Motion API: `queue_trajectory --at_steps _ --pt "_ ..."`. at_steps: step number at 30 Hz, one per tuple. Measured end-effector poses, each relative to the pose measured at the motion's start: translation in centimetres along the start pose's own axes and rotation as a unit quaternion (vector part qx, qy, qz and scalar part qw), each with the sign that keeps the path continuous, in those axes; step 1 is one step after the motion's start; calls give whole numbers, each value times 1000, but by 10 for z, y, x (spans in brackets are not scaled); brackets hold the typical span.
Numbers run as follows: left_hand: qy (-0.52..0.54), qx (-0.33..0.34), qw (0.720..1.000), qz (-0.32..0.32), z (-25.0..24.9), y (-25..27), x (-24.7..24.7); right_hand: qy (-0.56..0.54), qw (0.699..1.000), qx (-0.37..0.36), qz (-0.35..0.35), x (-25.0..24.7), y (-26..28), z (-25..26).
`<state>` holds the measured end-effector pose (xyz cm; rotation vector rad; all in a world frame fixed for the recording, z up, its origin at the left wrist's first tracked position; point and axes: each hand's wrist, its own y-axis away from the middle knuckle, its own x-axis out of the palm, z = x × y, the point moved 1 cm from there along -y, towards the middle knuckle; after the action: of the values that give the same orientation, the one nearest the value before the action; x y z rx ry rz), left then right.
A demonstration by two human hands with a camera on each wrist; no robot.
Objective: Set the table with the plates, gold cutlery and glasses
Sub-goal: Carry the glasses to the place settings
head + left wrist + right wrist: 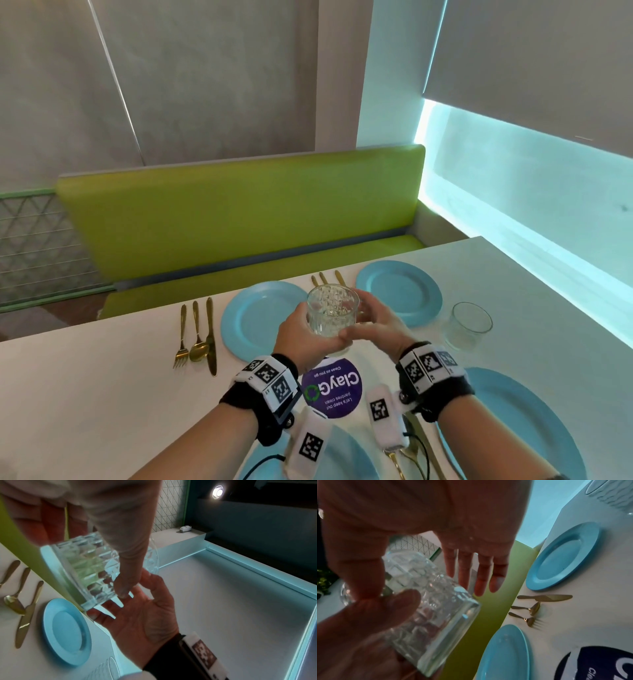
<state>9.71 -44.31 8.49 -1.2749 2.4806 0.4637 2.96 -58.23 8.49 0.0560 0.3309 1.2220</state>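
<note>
A cut-glass tumbler (332,310) is in the air above the white table (102,394), between two far blue plates (260,318) (400,291). My left hand (305,330) grips it, thumb (123,586) across the side and fingers curled round the back. My right hand (378,323) is open: its straight fingers (471,574) lie beside the tumbler (433,601) and its palm (142,616) faces it. A second glass (471,323) stands right of the far right plate. A gold fork, spoon and knife (198,339) lie left of the far left plate; another set (325,277) shows behind the tumbler.
Two more blue plates (513,428) (342,455) and gold cutlery (397,459) lie at the near edge under my wrists. A purple round sticker (332,387) marks the table's middle. A green bench (239,212) runs along the far side; a wall closes the right.
</note>
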Motion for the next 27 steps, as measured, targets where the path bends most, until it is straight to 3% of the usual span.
queue_trajectory --at_steps 4,11,16,20,27 --pt "-31 7 999 38 3 3 0 -26 1000 -8 9 10 2 -7" --pt "-67 -12 993 95 7 2 7 27 999 7 -27 4 -2 -25" --pt "-118 -40 989 79 14 -2 4 31 988 71 -132 -15 -14 -57" --pt "-121 -57 989 62 24 -2 0 36 961 140 -238 -34 -19 -94" --pt "-121 -66 989 54 33 -1 -3 21 933 193 -301 -36 -15 -137"
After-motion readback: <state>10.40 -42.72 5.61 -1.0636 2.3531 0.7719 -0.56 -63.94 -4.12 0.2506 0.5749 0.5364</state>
